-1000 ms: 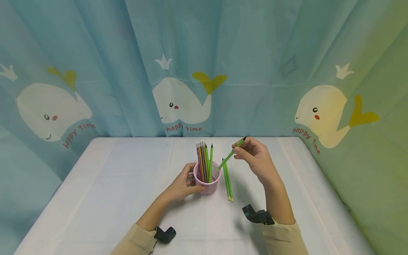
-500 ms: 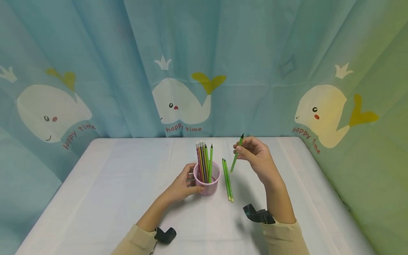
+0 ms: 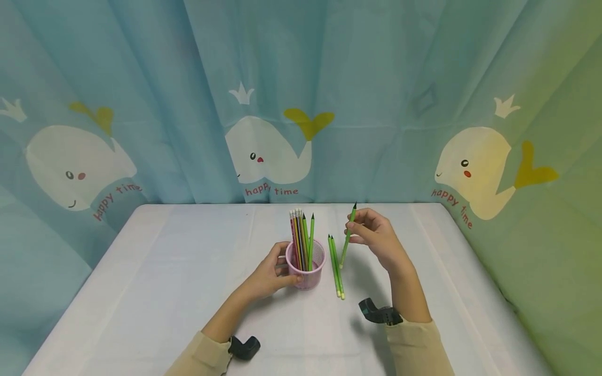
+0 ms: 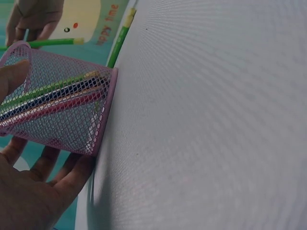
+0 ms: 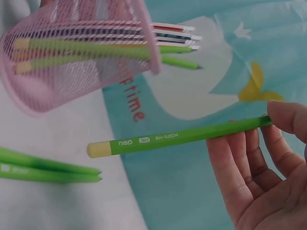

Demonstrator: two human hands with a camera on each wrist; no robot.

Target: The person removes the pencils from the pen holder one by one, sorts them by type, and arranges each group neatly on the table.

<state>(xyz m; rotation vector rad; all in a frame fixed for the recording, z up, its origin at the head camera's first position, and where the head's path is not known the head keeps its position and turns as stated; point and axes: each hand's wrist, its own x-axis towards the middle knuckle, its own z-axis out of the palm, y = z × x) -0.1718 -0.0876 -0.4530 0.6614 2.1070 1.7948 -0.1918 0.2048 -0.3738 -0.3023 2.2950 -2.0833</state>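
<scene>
My left hand (image 3: pixel 269 271) grips a pink mesh pencil cup (image 4: pixel 62 103) from its left side, thumb in front and fingers behind. Inside stand several pencils (image 3: pixel 297 240) with white ends up, plus two green pencils (image 3: pixel 311 240) with black tips up. Right of the cup, my right hand (image 3: pixel 373 232) pinches another green pencil (image 5: pixel 177 136) near its black tip. Its yellow eraser end points down and stays clear of the cup. Between cup and right hand, two more green pencils (image 3: pixel 336 269) lie side by side on the table, black tips pointing away.
The table (image 3: pixel 188 292) has a white cover. Behind it hangs a blue-green curtain (image 3: pixel 376 104) printed with white whales. A dark wrist camera mount sits on each forearm (image 3: pixel 412 297).
The right hand has drawn its pencil away from the cup's rim to the right, turned it more upright and lowered it. The left hand and cup have stayed put.
</scene>
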